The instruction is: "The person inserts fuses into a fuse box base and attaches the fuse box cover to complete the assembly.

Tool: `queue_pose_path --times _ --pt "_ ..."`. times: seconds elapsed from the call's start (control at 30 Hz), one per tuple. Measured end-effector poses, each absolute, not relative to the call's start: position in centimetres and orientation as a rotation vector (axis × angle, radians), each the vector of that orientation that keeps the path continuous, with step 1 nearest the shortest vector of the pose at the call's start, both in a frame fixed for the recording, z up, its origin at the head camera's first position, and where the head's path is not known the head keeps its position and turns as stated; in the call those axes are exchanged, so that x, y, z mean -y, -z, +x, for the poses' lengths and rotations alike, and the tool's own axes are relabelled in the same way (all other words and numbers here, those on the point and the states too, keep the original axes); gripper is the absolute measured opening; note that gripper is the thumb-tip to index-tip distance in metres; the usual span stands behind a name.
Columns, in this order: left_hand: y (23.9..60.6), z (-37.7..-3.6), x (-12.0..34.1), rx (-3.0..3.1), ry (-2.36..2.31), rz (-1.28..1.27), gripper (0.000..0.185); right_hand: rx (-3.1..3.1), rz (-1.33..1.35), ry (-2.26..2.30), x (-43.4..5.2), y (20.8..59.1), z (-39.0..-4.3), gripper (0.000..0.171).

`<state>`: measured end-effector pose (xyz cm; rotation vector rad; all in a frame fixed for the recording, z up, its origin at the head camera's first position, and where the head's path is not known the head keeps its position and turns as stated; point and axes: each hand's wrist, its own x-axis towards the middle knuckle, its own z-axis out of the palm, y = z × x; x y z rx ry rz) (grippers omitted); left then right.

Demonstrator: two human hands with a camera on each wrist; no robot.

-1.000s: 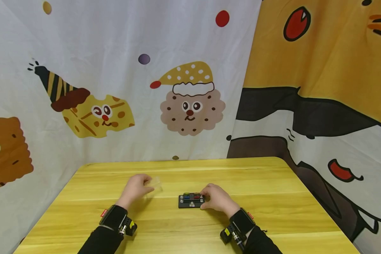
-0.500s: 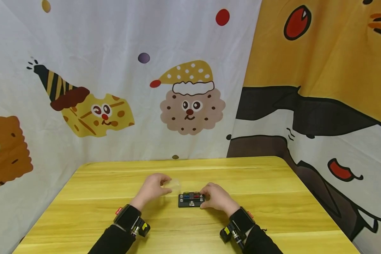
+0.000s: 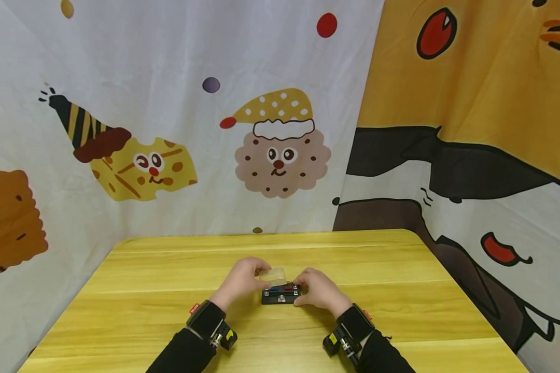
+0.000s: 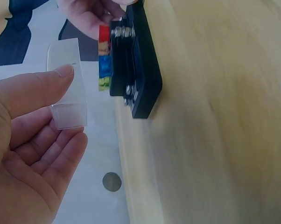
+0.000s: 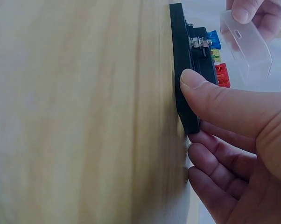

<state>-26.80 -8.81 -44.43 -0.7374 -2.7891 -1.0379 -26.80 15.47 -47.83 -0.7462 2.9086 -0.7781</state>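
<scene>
A black fuse block (image 3: 281, 297) lies flat on the table, with red, orange, blue and yellow-green blade fuses (image 4: 104, 65) and metal terminal screws on top. My right hand (image 3: 321, 291) grips its right end, thumb on the near side, as the right wrist view (image 5: 234, 121) also shows. My left hand (image 3: 242, 280) pinches a clear plastic cover (image 4: 68, 88) by one end. In the head view the cover (image 3: 275, 276) is tilted just above the block's fuses and hides part of them. The left wrist view shows a gap between cover and fuses.
The light wooden table (image 3: 378, 321) extends around both hands. Behind it hangs a cartoon-printed cloth (image 3: 168, 62), with another printed cloth at the right. A camera is strapped to each wrist.
My left hand has carried the clear cover rightward, from the table's left part to above the fuse block. My right hand and the block have stayed in place.
</scene>
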Motion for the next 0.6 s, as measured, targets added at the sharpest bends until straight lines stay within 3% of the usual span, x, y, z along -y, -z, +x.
queue_pose_path --times 0.6 --pt "45.2 -27.4 7.1 2.811 1.007 -0.829 0.031 -2.903 -0.754 0.805 -15.4 47.7 -26.8 0.042"
